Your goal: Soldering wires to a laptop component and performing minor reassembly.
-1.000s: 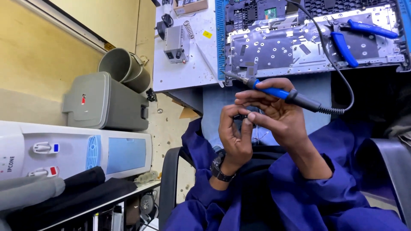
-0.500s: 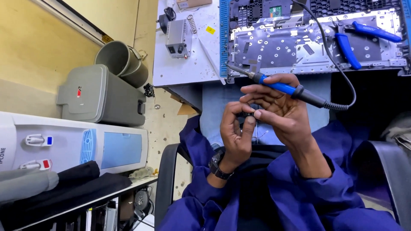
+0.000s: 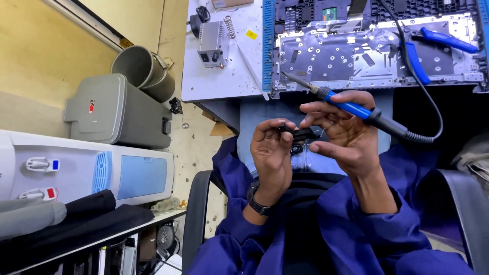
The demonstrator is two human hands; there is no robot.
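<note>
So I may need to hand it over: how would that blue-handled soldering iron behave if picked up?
The soldering iron looks stiff and probably light, held in the right hand. Its round handle could roll if set down. The black cord is floppy and may drag it.

Two hands: left hand (image 3: 272,150), right hand (image 3: 346,135); one soldering iron (image 3: 351,107); one small black part (image 3: 300,134); one blue-handled pliers (image 3: 428,48); one water dispenser (image 3: 86,170); one wristwatch (image 3: 257,203).

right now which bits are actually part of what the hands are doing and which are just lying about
In hand:
left hand and right hand, both on the small black part
blue-handled soldering iron, in the right hand

Lying about:
blue pliers
opened laptop base
grey power unit
grey bins
water dispenser
</note>
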